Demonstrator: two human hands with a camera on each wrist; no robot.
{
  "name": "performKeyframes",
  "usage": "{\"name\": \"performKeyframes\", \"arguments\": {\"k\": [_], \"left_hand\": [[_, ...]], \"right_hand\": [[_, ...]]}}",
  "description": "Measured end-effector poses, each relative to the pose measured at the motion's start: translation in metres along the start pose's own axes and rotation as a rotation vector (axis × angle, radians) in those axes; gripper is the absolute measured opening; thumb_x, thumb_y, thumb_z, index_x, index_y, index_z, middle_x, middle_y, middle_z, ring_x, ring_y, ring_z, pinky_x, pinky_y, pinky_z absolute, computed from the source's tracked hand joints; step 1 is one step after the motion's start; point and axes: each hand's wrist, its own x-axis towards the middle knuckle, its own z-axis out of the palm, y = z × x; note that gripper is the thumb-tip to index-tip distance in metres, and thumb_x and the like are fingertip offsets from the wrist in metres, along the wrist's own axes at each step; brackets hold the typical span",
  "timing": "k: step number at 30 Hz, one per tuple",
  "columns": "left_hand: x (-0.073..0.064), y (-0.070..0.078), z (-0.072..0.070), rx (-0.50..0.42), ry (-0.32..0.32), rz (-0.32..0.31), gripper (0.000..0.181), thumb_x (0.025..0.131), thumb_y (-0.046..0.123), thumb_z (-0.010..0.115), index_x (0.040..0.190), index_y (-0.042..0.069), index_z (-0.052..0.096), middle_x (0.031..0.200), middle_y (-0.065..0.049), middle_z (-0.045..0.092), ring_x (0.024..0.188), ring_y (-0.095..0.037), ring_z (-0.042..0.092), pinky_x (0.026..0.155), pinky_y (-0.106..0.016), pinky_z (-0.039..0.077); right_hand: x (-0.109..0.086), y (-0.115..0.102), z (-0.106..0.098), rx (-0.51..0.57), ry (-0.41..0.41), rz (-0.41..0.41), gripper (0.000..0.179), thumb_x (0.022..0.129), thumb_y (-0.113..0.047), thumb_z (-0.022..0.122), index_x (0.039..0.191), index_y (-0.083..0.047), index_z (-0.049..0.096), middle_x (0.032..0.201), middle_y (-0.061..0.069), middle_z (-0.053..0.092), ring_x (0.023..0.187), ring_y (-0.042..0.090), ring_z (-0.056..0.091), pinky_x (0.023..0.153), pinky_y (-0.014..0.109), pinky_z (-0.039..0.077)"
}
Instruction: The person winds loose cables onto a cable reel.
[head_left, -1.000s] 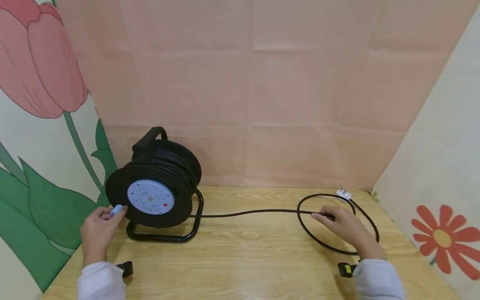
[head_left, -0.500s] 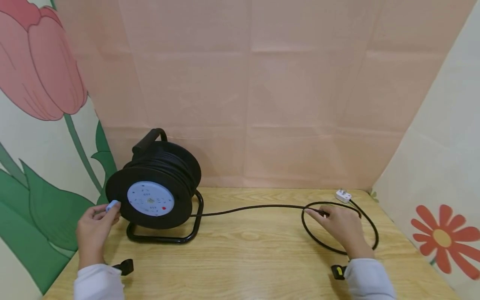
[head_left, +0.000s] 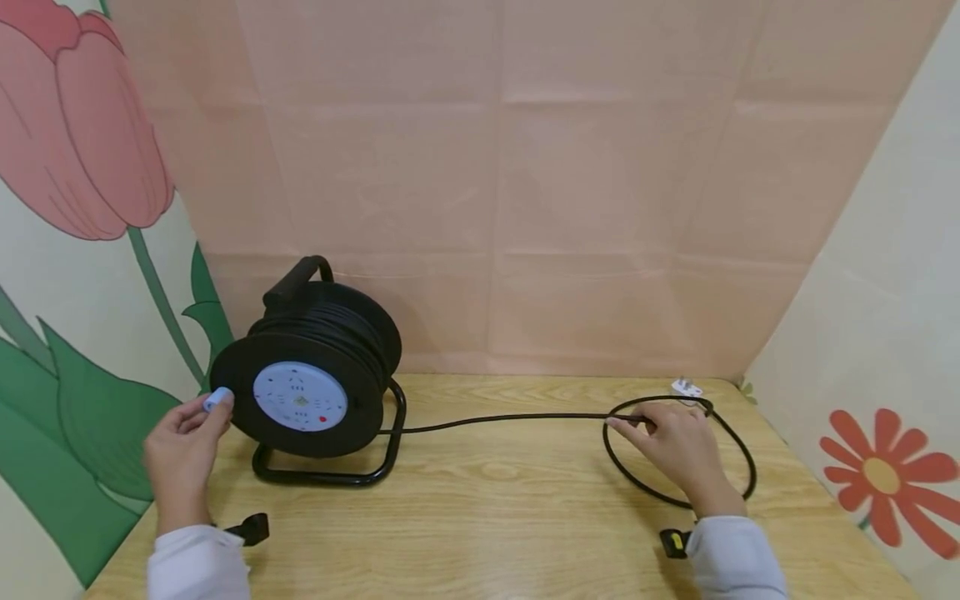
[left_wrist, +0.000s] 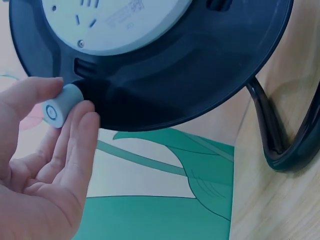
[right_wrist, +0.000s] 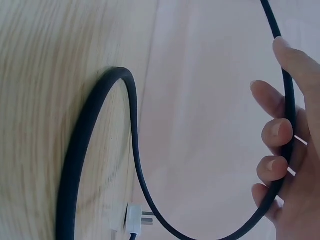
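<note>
A black cable reel (head_left: 307, 367) with a pale round socket panel (head_left: 302, 397) stands on its tubular frame at the left of the table. My left hand (head_left: 182, 454) pinches the reel's small pale crank knob (left_wrist: 63, 105) between thumb and fingers, at the left of the reel's face. From the reel's lower right a black cable (head_left: 495, 418) runs across to my right hand (head_left: 678, 450). The fingers of that hand curl round the cable (right_wrist: 289, 97), seen in the right wrist view. Beyond the hand the cable forms a loose loop ending in a white plug (right_wrist: 133, 219).
The wooden table (head_left: 480, 517) runs back to a pink sheet (head_left: 495, 208) hung behind it. Side walls carry a painted tulip (head_left: 90, 125) and a red flower (head_left: 885, 475). The reel's black carrying handle (head_left: 294, 282) sticks up at the back.
My left hand has moved left and slightly up with the knob, and the reel's panel has turned clockwise. My right hand has shifted left with the cable, pulling the loop a little that way.
</note>
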Motion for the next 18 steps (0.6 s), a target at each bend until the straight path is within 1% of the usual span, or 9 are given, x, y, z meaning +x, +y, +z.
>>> {"name": "performKeyframes", "arguments": {"k": [4, 6, 9, 13, 16, 18], "left_hand": [[0.0, 0.001, 0.004, -0.008, 0.054, 0.033, 0.036, 0.079, 0.028, 0.087, 0.109, 0.014, 0.073, 0.079, 0.013, 0.068, 0.073, 0.001, 0.064, 0.062, -0.009, 0.047], [-0.001, 0.001, 0.007, -0.004, 0.08, 0.064, 0.037, 0.079, 0.029, 0.088, 0.109, 0.015, 0.074, 0.08, 0.014, 0.067, 0.074, 0.001, 0.063, 0.062, -0.008, 0.047], [-0.001, 0.003, 0.012, -0.021, 0.108, 0.12, 0.039, 0.079, 0.027, 0.087, 0.113, 0.012, 0.074, 0.083, 0.015, 0.067, 0.077, 0.001, 0.063, 0.065, -0.007, 0.047], [-0.004, 0.006, 0.017, -0.104, 0.114, 0.162, 0.042, 0.081, 0.02, 0.086, 0.118, 0.005, 0.073, 0.085, 0.013, 0.068, 0.077, 0.001, 0.064, 0.067, -0.007, 0.049], [-0.007, 0.009, 0.019, -0.175, 0.103, 0.168, 0.042, 0.081, 0.016, 0.085, 0.119, 0.003, 0.071, 0.085, 0.011, 0.069, 0.074, 0.001, 0.066, 0.068, -0.008, 0.05], [-0.008, 0.01, 0.021, -0.207, 0.1, 0.173, 0.042, 0.082, 0.014, 0.084, 0.119, 0.001, 0.071, 0.085, 0.009, 0.07, 0.072, 0.0, 0.067, 0.068, -0.009, 0.051]], "right_hand": [[0.0, -0.002, 0.001, 0.018, -0.032, -0.003, 0.03, 0.088, -0.055, 0.071, 0.085, -0.026, 0.072, 0.059, -0.012, 0.041, 0.054, 0.012, 0.037, 0.068, 0.039, 0.028], [0.0, -0.003, 0.001, 0.024, -0.05, -0.016, 0.028, 0.09, -0.053, 0.07, 0.087, -0.025, 0.072, 0.061, -0.012, 0.041, 0.057, 0.012, 0.038, 0.069, 0.041, 0.028], [0.001, -0.003, 0.003, 0.025, -0.053, -0.059, 0.022, 0.092, -0.045, 0.071, 0.091, -0.023, 0.072, 0.065, -0.012, 0.042, 0.063, 0.013, 0.041, 0.072, 0.044, 0.03], [0.001, -0.003, 0.006, 0.028, -0.032, -0.114, 0.016, 0.093, -0.038, 0.071, 0.094, -0.022, 0.071, 0.07, -0.013, 0.046, 0.069, 0.014, 0.044, 0.075, 0.047, 0.034], [0.001, -0.004, 0.007, 0.037, -0.028, -0.126, 0.015, 0.094, -0.037, 0.071, 0.095, -0.022, 0.071, 0.071, -0.013, 0.046, 0.069, 0.013, 0.044, 0.077, 0.047, 0.034], [0.001, -0.005, 0.008, 0.034, -0.027, -0.131, 0.014, 0.093, -0.036, 0.072, 0.095, -0.021, 0.071, 0.07, -0.013, 0.045, 0.069, 0.013, 0.043, 0.076, 0.045, 0.033]]}}
